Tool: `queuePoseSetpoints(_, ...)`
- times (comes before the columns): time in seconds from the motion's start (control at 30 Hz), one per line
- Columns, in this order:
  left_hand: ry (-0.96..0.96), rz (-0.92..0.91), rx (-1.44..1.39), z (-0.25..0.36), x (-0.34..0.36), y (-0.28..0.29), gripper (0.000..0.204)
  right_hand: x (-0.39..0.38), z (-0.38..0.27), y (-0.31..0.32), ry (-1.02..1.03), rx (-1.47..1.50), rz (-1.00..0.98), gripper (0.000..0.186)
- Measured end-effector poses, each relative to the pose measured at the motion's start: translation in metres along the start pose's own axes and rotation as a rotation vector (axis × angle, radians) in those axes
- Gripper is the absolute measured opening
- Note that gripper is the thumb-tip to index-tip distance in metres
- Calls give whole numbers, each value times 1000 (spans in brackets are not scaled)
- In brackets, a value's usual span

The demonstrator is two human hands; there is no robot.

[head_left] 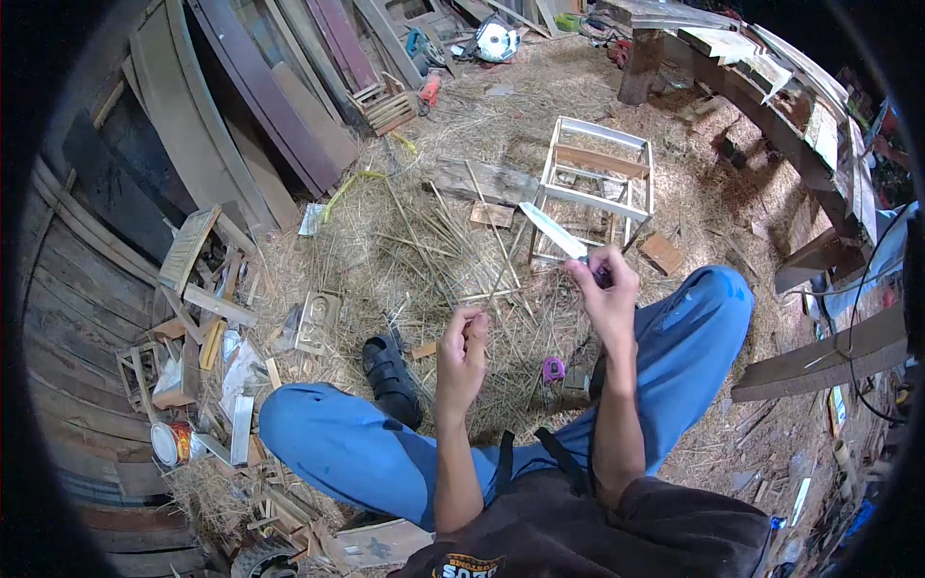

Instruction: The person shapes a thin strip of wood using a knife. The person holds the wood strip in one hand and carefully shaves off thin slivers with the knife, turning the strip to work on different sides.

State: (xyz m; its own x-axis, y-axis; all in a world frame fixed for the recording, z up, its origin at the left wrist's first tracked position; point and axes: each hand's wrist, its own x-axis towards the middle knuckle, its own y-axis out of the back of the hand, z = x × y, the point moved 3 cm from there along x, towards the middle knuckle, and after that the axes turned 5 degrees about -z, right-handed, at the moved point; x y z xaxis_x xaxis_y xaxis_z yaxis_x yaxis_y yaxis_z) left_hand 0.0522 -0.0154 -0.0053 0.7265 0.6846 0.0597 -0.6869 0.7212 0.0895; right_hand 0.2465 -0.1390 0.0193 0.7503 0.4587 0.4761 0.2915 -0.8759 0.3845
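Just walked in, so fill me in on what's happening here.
A person's right hand holds a knife, blade pointing forward and left. The left hand is raised nearby, fingers curled; whether it pinches anything is unclear. Thin sticks lie scattered on straw ahead, near a wooden frame.

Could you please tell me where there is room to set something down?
The most open patch is straw-strewn floor between the rectangular pale wooden frame and the round silver disc, with small scraps. It's crowded beyond the left hand with thin yellowish sticks, and at left with pale wooden offcuts.
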Motion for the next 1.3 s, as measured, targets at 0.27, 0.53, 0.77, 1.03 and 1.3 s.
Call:
queuePoseSetpoints(0.27, -40, 44, -5, -9, 5, -12, 18, -18, -38, -46, -107, 255, -411, 22)
queuePoseSetpoints(0.53, 15, -48, 70, -13, 8, -22, 21, -12, -9, -30, -156, 220, -234, 31)
queuePoseSetpoints(0.77, 52, -170, -147, -18, 11, -42, 28, -22, -10, -25, -209, 291, -401, 38)
queuePoseSetpoints(1.03, -7, -203, 225, 57, 46, -34, 27, 32, -34, -26, -209, 493, -407, 37)
queuePoseSetpoints(1.3, 50, -334, -7, 89, 98, -38, 24, 89, -52, -3, -150, 279, -502, 39)
